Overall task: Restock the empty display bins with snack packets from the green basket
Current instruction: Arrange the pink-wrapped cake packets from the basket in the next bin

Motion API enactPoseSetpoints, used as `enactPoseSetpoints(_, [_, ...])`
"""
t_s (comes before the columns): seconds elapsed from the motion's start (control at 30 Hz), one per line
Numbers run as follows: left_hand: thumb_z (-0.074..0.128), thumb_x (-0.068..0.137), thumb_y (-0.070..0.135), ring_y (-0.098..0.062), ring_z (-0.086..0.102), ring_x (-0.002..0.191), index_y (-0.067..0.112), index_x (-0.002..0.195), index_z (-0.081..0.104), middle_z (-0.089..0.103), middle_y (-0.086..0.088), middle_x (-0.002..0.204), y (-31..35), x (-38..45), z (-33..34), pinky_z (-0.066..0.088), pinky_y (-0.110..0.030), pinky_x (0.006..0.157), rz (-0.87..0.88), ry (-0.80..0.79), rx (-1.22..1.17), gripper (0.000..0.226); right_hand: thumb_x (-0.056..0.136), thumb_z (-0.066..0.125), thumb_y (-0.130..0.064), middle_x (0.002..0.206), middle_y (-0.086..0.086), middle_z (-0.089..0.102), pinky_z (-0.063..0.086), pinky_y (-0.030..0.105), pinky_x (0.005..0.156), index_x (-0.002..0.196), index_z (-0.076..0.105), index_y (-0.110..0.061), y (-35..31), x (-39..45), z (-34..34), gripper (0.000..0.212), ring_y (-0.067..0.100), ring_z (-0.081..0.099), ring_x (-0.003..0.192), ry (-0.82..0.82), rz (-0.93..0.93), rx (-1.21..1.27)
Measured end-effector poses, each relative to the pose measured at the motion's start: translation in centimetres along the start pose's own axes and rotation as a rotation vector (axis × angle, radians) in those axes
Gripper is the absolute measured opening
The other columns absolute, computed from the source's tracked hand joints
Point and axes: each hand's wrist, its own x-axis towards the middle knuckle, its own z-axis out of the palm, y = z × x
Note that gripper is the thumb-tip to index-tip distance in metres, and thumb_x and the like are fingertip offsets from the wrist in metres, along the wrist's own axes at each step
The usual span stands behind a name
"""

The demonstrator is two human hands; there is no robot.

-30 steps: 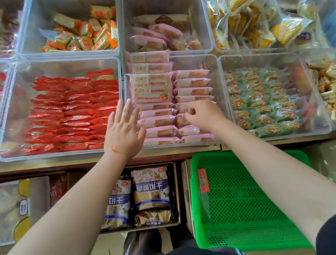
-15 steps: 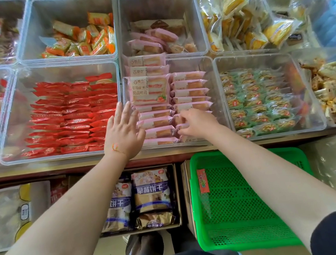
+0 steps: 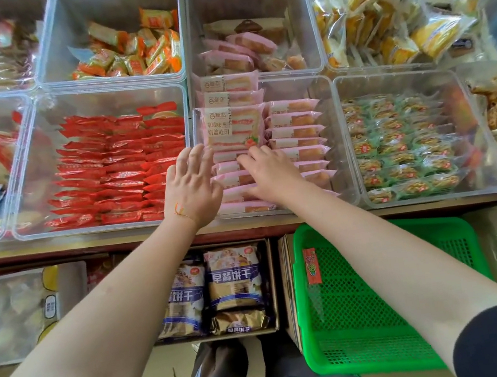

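A shop: clear display bins [image 3: 330,85] of packaged snacks.

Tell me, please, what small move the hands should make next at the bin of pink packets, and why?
Probably level the pink packets and lay the big one flat. Both hands are in that bin: the left hand open at its near left edge, the right hand resting on the rows. The green basket looks empty, so no packets seem left to fetch.

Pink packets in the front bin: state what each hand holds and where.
Neither grips anything. Left hand lies flat at the pink packets' left edge; right hand rests on their tops.
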Motion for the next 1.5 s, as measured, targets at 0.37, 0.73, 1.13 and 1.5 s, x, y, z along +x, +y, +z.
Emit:
enactPoseSetpoints(0.37, [0.043,0.093,0.028,-0.030,0.014,0.147,0.016,0.149,0.029,0.018,-0.010,0.160,0.0,0.1,0.0,0.026,-0.048,0.114,-0.054,0.018,-0.106,0.059,0.086,0.064,-0.057,0.136,0.013,0.048,0.036,0.044,0.107,0.133,0.047,-0.013,-1.3,0.1,0.8,0.067,0.033,0.043,0.127,-0.075,0.131,-0.063])
enactPoseSetpoints(0.73, [0.042,0.093,0.027,-0.031,0.013,0.147,0.017,0.151,0.028,0.016,-0.011,0.162,0.1,0.2,-0.1,0.025,-0.048,0.115,-0.058,0.007,-0.122,0.061,0.095,0.047,-0.007,0.103,0.007,0.064,0.039,0.042,0.094,0.106,0.062,-0.012,-1.2,1.8,-1.7,0.019,0.030,0.055,0.104,0.065,0.235,-0.159])
enactPoseSetpoints(1.13, [0.045,0.093,0.028,-0.032,0.015,0.147,0.016,0.151,0.029,0.016,-0.012,0.161,0.1,0.2,0.1,0.026,-0.047,0.114,-0.054,0.014,-0.109,0.061,0.089,0.045,0.009,0.110,0.015,0.062,0.047,0.041,0.082,0.110,0.062,-0.004,-0.8,2.9,-0.4,0.031,0.034,0.058,0.105,0.046,0.031,-0.093])
enactPoseSetpoints(1.5, [0.044,0.091,0.027,-0.034,0.017,0.146,0.015,0.149,0.032,0.018,-0.012,0.161,0.1,0.3,0.2,0.027,-0.047,0.114,-0.056,0.023,-0.123,0.060,0.089,0.046,0.011,0.099,0.010,0.057,0.034,0.033,0.061,0.100,0.058,-0.004,-0.3,2.7,0.5,0.022,0.022,0.046,0.076,0.192,0.043,0.153])
